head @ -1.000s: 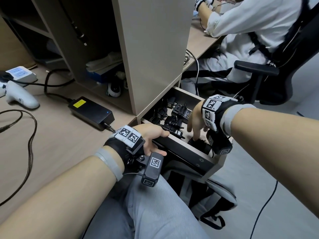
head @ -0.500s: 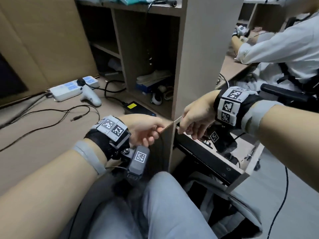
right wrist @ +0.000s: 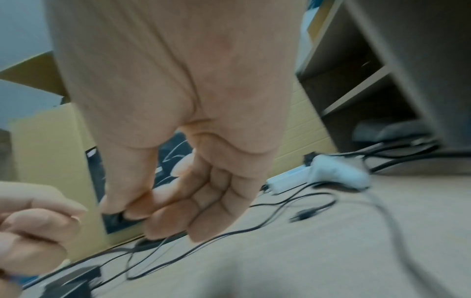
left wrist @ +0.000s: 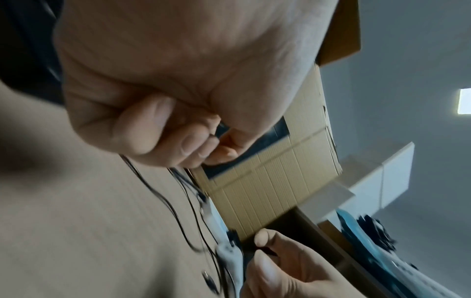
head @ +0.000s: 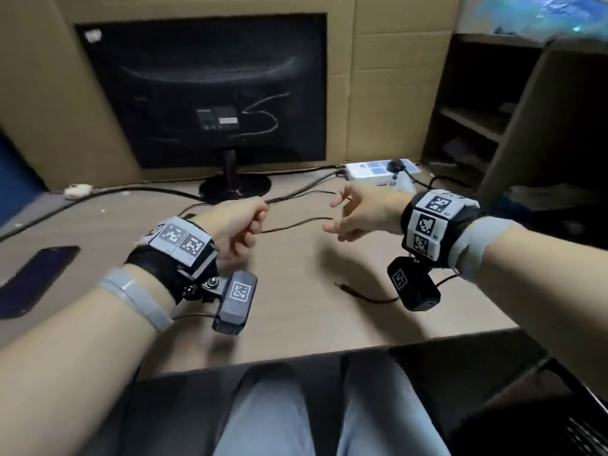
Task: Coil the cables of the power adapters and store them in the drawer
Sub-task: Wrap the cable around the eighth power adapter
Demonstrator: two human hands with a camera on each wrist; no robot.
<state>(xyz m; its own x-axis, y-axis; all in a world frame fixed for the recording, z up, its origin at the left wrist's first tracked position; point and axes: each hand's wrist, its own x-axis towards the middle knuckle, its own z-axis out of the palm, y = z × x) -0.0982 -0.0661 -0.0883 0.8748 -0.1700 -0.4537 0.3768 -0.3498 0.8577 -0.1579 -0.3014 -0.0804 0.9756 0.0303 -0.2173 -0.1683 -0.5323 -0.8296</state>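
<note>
Coiling is the step in hand, judged from how the thin black cable (head: 296, 223) runs in two strands between the hands above the middle of the desk (head: 296, 324). Nearest the front edge, the cable's free plug end (head: 342, 286) lies on the wood, below the right wrist. The left hand (head: 235, 227) is fisted around the gathered strands; the left wrist view shows its fingers curled tight with cable trailing out beneath. The right hand (head: 360, 215) pinches a strand between thumb and forefinger, the other fingers loosely spread. The next move probably calls for bringing the right hand's length across to the left fist to lay another loop, keeping the turns even. No adapter body or drawer can be placed for certain in these views. Farther back, near the rear edge, sit a white power strip (head: 381, 172) and a dark monitor (head: 204, 90). Square coded markers show on the wrist bands; no brand or writing is legible.
</note>
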